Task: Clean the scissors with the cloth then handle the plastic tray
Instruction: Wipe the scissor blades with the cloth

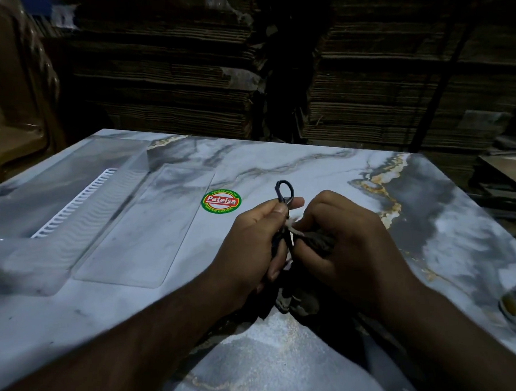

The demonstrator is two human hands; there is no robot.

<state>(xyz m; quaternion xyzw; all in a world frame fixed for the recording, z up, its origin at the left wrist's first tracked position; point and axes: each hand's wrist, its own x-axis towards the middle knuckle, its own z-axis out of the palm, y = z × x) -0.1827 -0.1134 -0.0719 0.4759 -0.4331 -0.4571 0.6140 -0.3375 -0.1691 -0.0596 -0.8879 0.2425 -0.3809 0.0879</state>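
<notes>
While both hands (253,240) pinch scissors (284,194) and cloth (316,243), clear tray (145,228) well left.

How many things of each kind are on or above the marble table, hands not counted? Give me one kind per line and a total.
Scissors: 1, gripped by the left hand
Cloth: 1, gripped by the right hand
Clear plastic trays: 1 plainly seen
White comb-like strip: 1
Round sticker: 1
Total: 5

A marble-patterned table (279,161) carries a clear plastic tray (82,222) beside a round sticker (221,200).
</notes>
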